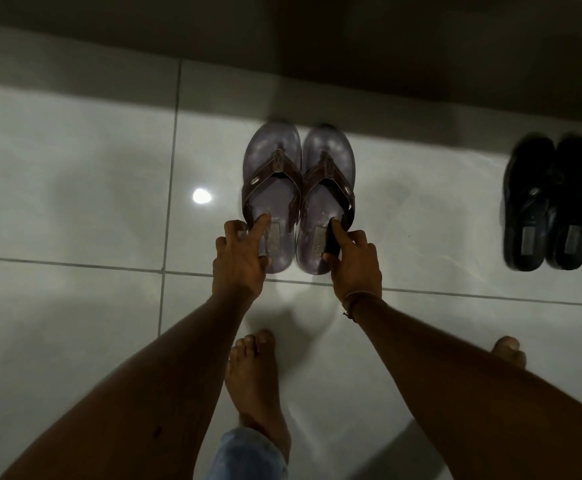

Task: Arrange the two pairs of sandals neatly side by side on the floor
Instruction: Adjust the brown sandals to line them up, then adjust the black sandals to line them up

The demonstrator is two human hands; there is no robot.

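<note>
Holding brown sandals [298, 192] between both hands' grips.

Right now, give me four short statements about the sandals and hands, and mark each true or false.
1. The left hand and right hand each touch one brown sandal. True.
2. The brown pair lies far apart, toes pointing opposite ways. False: they sit side by side, toes the same way.
3. The black pair rests to the right, untouched. True.
4. The person wears shoes. False: a bare foot stands on the tile floor.
</note>
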